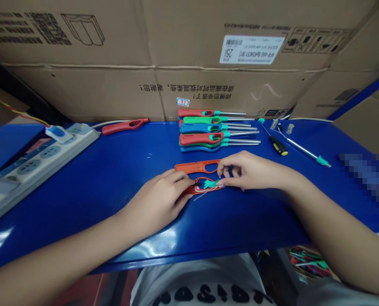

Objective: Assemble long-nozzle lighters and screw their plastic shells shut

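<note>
On the blue table lies an open orange lighter half shell (205, 189), with a thin wire and a clear tube along it. My left hand (165, 192) grips its left end, finger and thumb near a small black part (197, 184). From the other side, my right hand (245, 171) pinches a green trigger piece (210, 183) inside the shell, its fingertips partly hidden. Just behind lies the second orange shell half (197, 167), its right end partly covered by my right hand.
Assembled red, green and blue long-necked lighters (202, 139) are stacked behind my hands. A screwdriver (278, 145) and a metal lighter tube (304, 148) lie at right. A red shell (125, 126) and a power strip (51, 153) are at left. A cardboard box (113, 91) stands behind.
</note>
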`<state>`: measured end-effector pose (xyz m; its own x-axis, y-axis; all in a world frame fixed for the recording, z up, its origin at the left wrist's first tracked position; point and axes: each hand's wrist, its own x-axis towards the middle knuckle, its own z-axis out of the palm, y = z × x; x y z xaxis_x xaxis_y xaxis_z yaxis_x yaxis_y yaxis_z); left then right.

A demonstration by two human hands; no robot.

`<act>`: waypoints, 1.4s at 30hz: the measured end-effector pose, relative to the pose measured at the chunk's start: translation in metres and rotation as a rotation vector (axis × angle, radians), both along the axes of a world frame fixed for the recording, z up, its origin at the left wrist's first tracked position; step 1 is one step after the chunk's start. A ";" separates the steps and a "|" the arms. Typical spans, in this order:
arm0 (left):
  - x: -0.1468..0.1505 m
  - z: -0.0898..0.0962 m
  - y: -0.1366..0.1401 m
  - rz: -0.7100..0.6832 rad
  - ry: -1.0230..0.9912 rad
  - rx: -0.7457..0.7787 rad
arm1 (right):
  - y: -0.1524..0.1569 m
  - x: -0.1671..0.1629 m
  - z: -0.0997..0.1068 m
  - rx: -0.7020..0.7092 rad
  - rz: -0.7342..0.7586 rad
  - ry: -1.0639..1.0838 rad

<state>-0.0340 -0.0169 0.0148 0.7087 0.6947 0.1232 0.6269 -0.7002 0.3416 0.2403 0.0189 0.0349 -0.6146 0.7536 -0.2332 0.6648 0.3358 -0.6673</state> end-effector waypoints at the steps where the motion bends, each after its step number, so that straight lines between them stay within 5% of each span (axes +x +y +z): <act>1: 0.000 0.001 0.000 0.004 0.004 -0.001 | -0.001 -0.002 0.000 0.044 0.022 0.004; 6: 0.001 0.002 0.000 -0.002 -0.001 0.001 | -0.004 -0.013 -0.005 0.247 0.161 0.069; 42: 0.001 0.001 0.004 0.083 -0.053 -0.132 | -0.010 -0.027 -0.025 0.378 0.296 0.128</act>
<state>-0.0326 -0.0130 0.0162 0.6434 0.7629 0.0627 0.6594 -0.5940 0.4609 0.2136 0.0087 0.0099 -0.8211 0.5593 0.1143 0.4248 0.7324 -0.5321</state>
